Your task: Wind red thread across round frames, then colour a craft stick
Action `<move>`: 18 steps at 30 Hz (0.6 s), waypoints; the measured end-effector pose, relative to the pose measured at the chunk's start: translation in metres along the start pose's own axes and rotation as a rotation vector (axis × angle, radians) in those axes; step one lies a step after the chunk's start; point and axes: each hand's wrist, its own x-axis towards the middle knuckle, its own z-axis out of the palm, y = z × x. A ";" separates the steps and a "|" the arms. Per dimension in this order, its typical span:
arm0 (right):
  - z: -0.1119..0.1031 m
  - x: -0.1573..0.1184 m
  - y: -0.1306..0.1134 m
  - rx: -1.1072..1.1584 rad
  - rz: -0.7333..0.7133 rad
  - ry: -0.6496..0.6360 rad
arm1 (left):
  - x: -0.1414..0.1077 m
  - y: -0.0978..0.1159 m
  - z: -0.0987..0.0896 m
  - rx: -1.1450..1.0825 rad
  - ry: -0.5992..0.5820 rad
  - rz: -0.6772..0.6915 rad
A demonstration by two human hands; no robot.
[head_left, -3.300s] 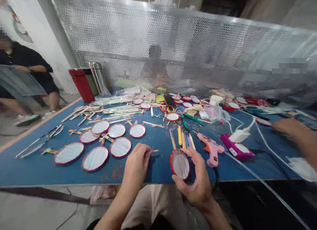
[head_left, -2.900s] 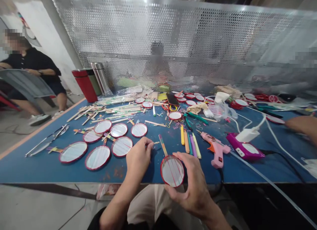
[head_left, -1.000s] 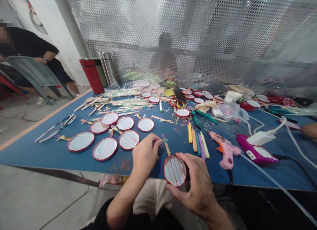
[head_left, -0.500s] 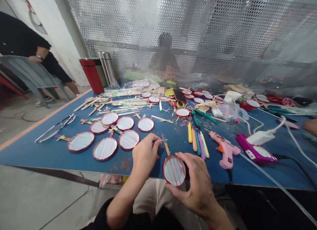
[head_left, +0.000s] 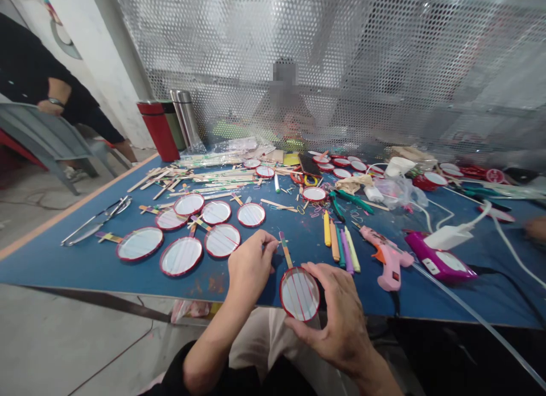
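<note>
My right hand (head_left: 341, 310) grips a small round banjo-like piece (head_left: 300, 294) by its rim, thumb below and fingers above. It has a white face, a red edge, thin strings across the face and a colour-striped stick neck pointing away from me. Beside that neck, my left hand (head_left: 251, 262) is closed in a pinch; whatever is between its fingertips is too small to make out. To the left lie several similar banjo-like pieces (head_left: 181, 256) with stick necks.
Markers (head_left: 334, 241), a pink glue gun (head_left: 386, 252) and a purple power strip (head_left: 441, 256) lie to the right. Scissors (head_left: 100, 219) are at the left, craft sticks (head_left: 213, 180) behind. Bottles (head_left: 158, 131) stand by the mesh panel (head_left: 341, 60). A person (head_left: 51, 83) stands by a chair (head_left: 38, 128).
My hands and the banjo-like piece have hardly moved. At the far left, the person by the chair has shifted slightly left, and the chair with them.
</note>
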 end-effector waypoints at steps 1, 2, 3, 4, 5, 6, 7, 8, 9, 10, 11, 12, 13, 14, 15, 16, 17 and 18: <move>0.000 0.000 0.000 0.001 0.002 -0.002 | 0.000 0.000 0.000 -0.001 0.003 0.003; 0.000 0.000 0.000 0.001 0.001 -0.005 | 0.000 0.000 0.000 -0.002 0.005 0.004; 0.000 0.000 0.000 0.002 0.000 -0.007 | 0.000 0.000 0.000 -0.003 0.006 0.005; 0.000 0.000 0.000 0.002 -0.002 -0.008 | 0.000 0.000 0.000 -0.005 0.007 0.004; 0.000 0.000 0.000 0.002 -0.003 -0.010 | 0.000 0.000 0.000 -0.007 0.006 0.003; 0.000 0.001 0.000 0.001 -0.002 -0.013 | 0.000 0.000 0.000 -0.009 0.006 0.004; 0.000 0.001 0.000 0.001 -0.002 -0.014 | 0.000 0.000 0.000 -0.011 0.008 0.007; -0.001 0.001 0.000 0.000 -0.001 -0.015 | -0.001 0.000 0.000 -0.014 0.009 0.011; -0.001 0.001 0.000 0.000 -0.001 -0.016 | -0.001 0.000 0.000 -0.015 0.011 0.016; -0.001 0.001 0.000 0.000 -0.003 -0.016 | -0.001 -0.001 0.000 -0.016 0.010 0.019; -0.001 0.001 0.000 0.001 -0.006 -0.014 | -0.001 -0.001 0.000 -0.016 0.009 0.021; 0.000 0.001 0.000 0.002 -0.009 -0.011 | -0.001 -0.001 0.000 -0.016 0.008 0.021; 0.000 0.001 0.000 0.003 -0.012 -0.009 | -0.001 -0.001 0.000 -0.017 0.007 0.019; 0.000 0.001 0.000 0.005 -0.014 -0.009 | -0.001 -0.001 0.000 -0.018 0.005 0.015; 0.000 0.001 0.000 0.006 -0.015 -0.008 | -0.001 -0.001 0.000 -0.019 0.004 0.012; 0.000 0.001 0.000 0.007 -0.014 -0.009 | -0.001 -0.001 0.000 -0.020 0.004 0.011; -0.001 0.001 0.001 0.006 -0.014 -0.008 | 0.000 -0.001 0.000 -0.020 0.003 0.010; -0.001 0.001 0.001 0.006 -0.014 -0.008 | 0.000 -0.001 0.000 -0.021 0.001 0.010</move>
